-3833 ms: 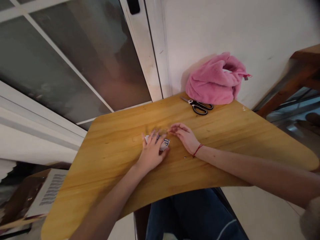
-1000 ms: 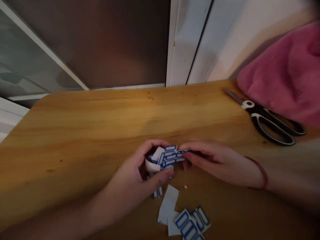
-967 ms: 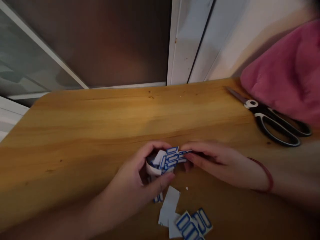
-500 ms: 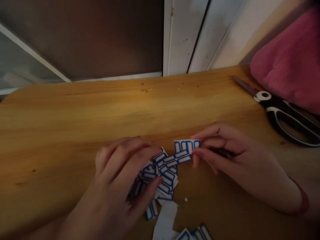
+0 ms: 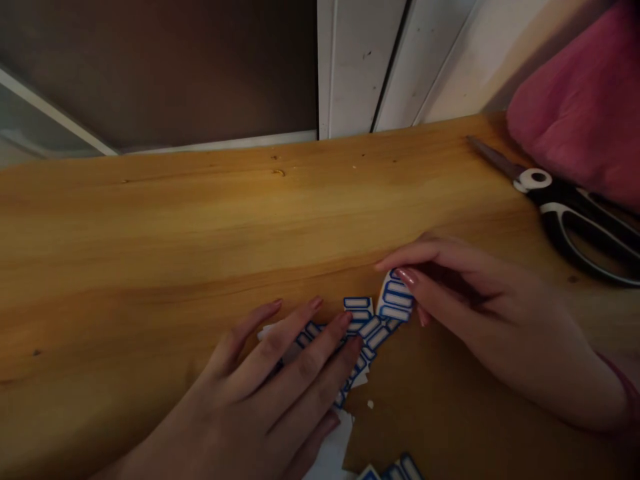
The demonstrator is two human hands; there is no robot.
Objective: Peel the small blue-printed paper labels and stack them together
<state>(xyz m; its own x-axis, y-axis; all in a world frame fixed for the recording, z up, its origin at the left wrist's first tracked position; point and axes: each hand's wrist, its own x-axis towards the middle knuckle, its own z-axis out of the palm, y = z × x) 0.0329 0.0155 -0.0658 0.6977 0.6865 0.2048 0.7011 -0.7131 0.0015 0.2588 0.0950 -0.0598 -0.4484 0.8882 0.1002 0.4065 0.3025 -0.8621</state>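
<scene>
A pile of blue-bordered white paper labels (image 5: 361,363) lies on the wooden table, partly covered by my left hand (image 5: 285,380). That hand rests palm down, fingers spread, over the pile. Between the thumb and fingers of my right hand (image 5: 470,313) is one label piece (image 5: 397,297), held tilted up at the pile's right edge. Its lower end meets another label strip (image 5: 377,333) on the pile. The fingertips behind the held label are partly hidden.
Black-handled scissors (image 5: 560,213) lie at the right, beside a pink plush cloth (image 5: 575,107). More label pieces (image 5: 403,468) and white paper (image 5: 333,453) are at the near edge. A white frame and dark panel (image 5: 200,73) stand behind the wooden table (image 5: 175,227).
My left hand has flattened and spread over the pile, moving right. My right hand has turned the label from lying nearly level to tilted upright. The camera view has shifted slightly.
</scene>
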